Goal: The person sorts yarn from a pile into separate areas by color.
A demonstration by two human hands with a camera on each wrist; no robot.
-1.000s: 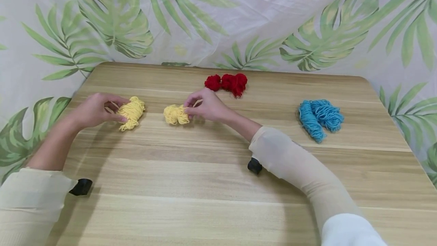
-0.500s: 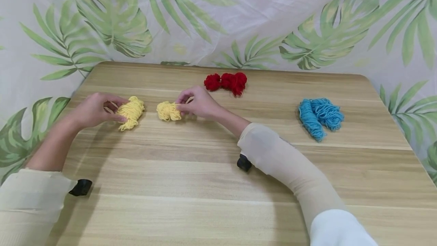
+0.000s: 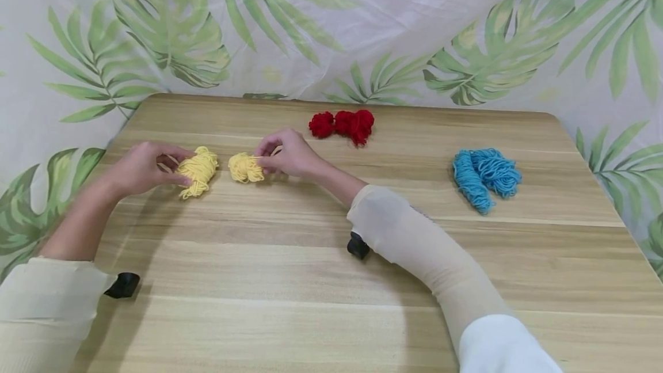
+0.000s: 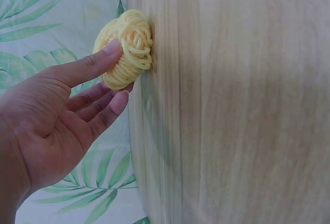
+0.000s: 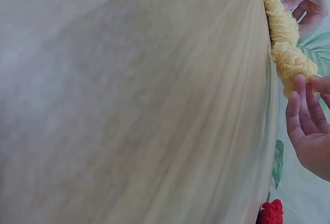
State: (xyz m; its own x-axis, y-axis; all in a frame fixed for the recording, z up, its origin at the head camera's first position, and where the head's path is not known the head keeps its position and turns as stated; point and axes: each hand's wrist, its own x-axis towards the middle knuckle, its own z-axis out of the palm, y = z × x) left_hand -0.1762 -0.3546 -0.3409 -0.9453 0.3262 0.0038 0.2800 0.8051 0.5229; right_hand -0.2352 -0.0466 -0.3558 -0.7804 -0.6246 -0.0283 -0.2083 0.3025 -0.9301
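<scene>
Two yellow yarn bundles are near the left side of the wooden table. My left hand (image 3: 147, 170) pinches the larger yellow yarn bundle (image 3: 200, 170) between thumb and fingers, from its left side; the left wrist view shows the thumb across that bundle (image 4: 133, 54). Just to its right, my right hand (image 3: 290, 155) pinches the right end of the smaller yellow yarn bundle (image 3: 244, 168) with thumb and fingertips. A narrow gap parts the two bundles in the head view. In the right wrist view the smaller bundle (image 5: 293, 62) overlaps the larger one.
Red yarn bundles (image 3: 354, 125) lie at the back middle of the table (image 3: 311, 281), beyond my right hand. Blue yarn bundles (image 3: 484, 178) lie on the right side. A leaf-print cloth (image 3: 290, 22) hangs behind the table's back edge.
My right hand has moved left with the smaller yellow yarn bundle, narrowing the gap to the larger one. My left hand and its bundle have stayed in place.
</scene>
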